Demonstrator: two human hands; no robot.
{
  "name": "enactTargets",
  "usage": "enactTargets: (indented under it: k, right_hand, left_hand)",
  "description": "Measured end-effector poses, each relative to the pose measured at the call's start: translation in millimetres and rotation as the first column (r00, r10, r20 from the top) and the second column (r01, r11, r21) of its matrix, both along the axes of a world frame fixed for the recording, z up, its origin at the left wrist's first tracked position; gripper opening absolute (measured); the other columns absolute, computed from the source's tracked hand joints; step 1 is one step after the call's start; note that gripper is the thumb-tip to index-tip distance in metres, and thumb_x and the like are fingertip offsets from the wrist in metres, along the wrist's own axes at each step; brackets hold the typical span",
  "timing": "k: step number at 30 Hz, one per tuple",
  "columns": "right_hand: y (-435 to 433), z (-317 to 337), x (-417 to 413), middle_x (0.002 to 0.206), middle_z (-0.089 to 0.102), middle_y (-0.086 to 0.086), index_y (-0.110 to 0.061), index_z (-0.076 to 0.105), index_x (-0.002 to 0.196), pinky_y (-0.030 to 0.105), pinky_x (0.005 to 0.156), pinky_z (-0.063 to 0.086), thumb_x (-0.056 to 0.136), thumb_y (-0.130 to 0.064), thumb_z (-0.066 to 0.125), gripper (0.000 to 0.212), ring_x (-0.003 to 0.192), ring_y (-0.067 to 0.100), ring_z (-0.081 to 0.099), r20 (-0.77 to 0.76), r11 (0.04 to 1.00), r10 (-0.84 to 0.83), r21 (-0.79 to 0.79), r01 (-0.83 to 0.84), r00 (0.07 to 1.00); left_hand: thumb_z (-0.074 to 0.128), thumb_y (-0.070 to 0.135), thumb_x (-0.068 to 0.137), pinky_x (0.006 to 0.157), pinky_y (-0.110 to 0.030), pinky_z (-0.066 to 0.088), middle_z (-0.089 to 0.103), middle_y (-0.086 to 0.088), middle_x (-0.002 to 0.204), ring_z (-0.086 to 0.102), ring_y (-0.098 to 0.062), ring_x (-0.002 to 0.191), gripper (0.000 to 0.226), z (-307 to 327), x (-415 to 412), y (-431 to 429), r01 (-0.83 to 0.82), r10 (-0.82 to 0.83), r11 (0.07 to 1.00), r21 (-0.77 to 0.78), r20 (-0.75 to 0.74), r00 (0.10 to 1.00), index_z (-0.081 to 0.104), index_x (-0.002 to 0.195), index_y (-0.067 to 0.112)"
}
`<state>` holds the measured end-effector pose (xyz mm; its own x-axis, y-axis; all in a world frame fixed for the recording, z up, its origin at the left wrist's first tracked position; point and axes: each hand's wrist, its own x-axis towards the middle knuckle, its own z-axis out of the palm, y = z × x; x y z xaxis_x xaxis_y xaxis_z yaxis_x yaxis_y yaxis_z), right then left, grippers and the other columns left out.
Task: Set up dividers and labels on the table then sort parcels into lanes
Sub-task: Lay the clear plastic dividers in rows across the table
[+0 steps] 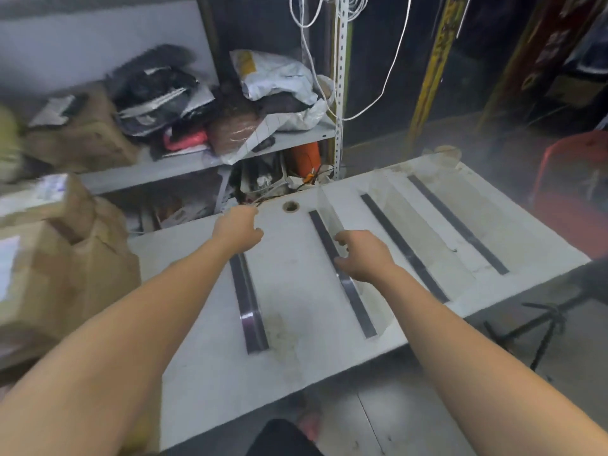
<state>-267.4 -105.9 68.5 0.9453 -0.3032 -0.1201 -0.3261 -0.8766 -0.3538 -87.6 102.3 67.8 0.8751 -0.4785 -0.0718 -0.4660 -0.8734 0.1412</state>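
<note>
Inspecting the divider stage, we record four dark base strips lying parallel on the white worktop [296,284]: the leftmost strip [248,304], the second strip [357,307], the third strip [404,248] and the fourth strip [457,225]. They sit well apart, which we judge is meant to mark out parcel lanes between them.

A clear divider panel [325,209] stands upright along the second strip. The right hand [365,258] holds it near its middle. Its thumb and fingers [343,263] pinch the panel from either side, in our judgement to keep it vertical and in line with its strip while it is seated.

The left hand [237,230] hovers over the far end of the leftmost strip with its fingers [255,232] curled. Whether they grip a second clear panel we cannot tell; nothing transparent is plainly visible there.

No labels are visible on the worktop. The cardboard parcels [65,274] are stacked just beside its left edge, and bagged parcels [273,77] lie on the shelf [184,162] behind, within reach but outside the lanes. We judge that sorting has not yet begun and that dividers and labels are outstanding.
</note>
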Motion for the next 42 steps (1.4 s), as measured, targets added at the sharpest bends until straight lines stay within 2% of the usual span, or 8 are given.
enactTargets:
  k: [3, 9, 12, 19, 26, 34, 39, 42]
  right_hand:
    - [17, 12, 6, 0.128, 0.064, -0.001, -0.024, 0.055, 0.136, 0.033, 0.083, 0.048, 0.089, -0.028, 0.063, 0.048, 0.115, 0.023, 0.058, 0.034, 0.997, 0.081, -0.016, -0.08, 0.996]
    - [49, 25, 20, 0.133, 0.062, -0.004, -0.024, 0.052, 0.14, 0.031, 0.087, 0.047, 0.092, -0.029, 0.062, 0.049, 0.121, 0.021, 0.057, 0.068, 0.98, 0.2, -0.01, -0.2, 0.978]
    - [67, 27, 28, 0.134, 0.062, -0.002, -0.023, 0.052, 0.14, 0.036, 0.095, 0.05, 0.092, -0.029, 0.062, 0.05, 0.122, 0.022, 0.056, 0.069, 0.971, 0.238, -0.016, -0.237, 0.969]
    - [98, 16, 53, 0.134, 0.06, -0.001, -0.024, 0.052, 0.14, 0.034, 0.09, 0.048, 0.092, -0.028, 0.061, 0.049, 0.121, 0.022, 0.056, 0.031, 0.967, 0.252, -0.044, -0.25, 0.967]
    - [124, -1, 86, 0.132, 0.062, -0.001, -0.025, 0.053, 0.138, 0.033, 0.085, 0.049, 0.091, -0.029, 0.062, 0.049, 0.117, 0.021, 0.058, -0.044, 0.982, 0.185, -0.034, -0.187, 0.982]
    - [144, -27, 103, 0.127, 0.065, -0.005, -0.025, 0.057, 0.135, 0.032, 0.087, 0.051, 0.089, -0.029, 0.064, 0.047, 0.111, 0.018, 0.062, -0.109, 0.993, 0.061, 0.103, -0.05, 0.992]
    - [153, -53, 98, 0.122, 0.065, -0.006, -0.026, 0.058, 0.133, 0.031, 0.089, 0.049, 0.088, -0.031, 0.067, 0.046, 0.115, 0.016, 0.057, -0.158, 0.982, -0.029, 0.181, 0.057, 0.987]
    - [156, -64, 95, 0.118, 0.067, -0.006, -0.024, 0.061, 0.129, 0.03, 0.085, 0.051, 0.084, -0.029, 0.071, 0.047, 0.103, 0.015, 0.061, -0.178, 0.959, -0.07, 0.26, 0.115, 0.982]
  left_hand:
    - [0.059, 0.028, 0.088, 0.077, -0.037, 0.049, 0.06, -0.006, 0.127, 0.058, -0.031, 0.11, 0.048, 13, -27, 34, -0.077, 0.077, 0.997, 0.03, 0.003, 0.997, 0.054, 0.134, 0.02]
    - [0.061, 0.03, 0.089, 0.099, -0.043, 0.048, 0.054, -0.01, 0.14, 0.052, -0.03, 0.125, 0.052, 17, -54, 96, -0.203, 0.204, 0.977, 0.056, -0.011, 0.979, 0.051, 0.138, 0.012]
    - [0.058, 0.029, 0.092, 0.095, -0.038, 0.047, 0.052, -0.009, 0.141, 0.052, -0.029, 0.126, 0.054, 16, -58, 113, -0.232, 0.232, 0.97, 0.075, 0.006, 0.973, 0.048, 0.142, 0.013]
    - [0.058, 0.021, 0.091, 0.093, -0.04, 0.048, 0.053, -0.01, 0.139, 0.052, -0.03, 0.124, 0.05, -7, -39, 131, -0.235, 0.236, 0.972, 0.025, -0.044, 0.971, 0.05, 0.14, 0.012]
    - [0.06, 0.027, 0.092, 0.09, -0.035, 0.048, 0.055, -0.007, 0.138, 0.055, -0.026, 0.121, 0.053, -36, 2, 133, -0.153, 0.149, 0.986, -0.058, -0.078, 0.986, 0.047, 0.143, 0.015]
    - [0.06, 0.02, 0.095, 0.106, -0.037, 0.039, 0.047, -0.008, 0.147, 0.045, -0.026, 0.134, 0.052, -65, 48, 126, -0.002, -0.017, 0.991, -0.131, -0.148, 0.989, 0.045, 0.145, 0.014]
    - [0.061, 0.013, 0.093, 0.092, -0.038, 0.049, 0.058, -0.007, 0.128, 0.057, -0.028, 0.116, 0.033, -72, 69, 105, 0.161, -0.182, 0.972, -0.174, -0.114, 0.977, 0.059, 0.125, 0.012]
    - [0.06, 0.009, 0.092, 0.088, -0.037, 0.047, 0.055, -0.005, 0.134, 0.056, -0.028, 0.118, 0.041, -73, 79, 93, 0.261, -0.281, 0.95, -0.17, -0.106, 0.954, 0.057, 0.132, 0.017]
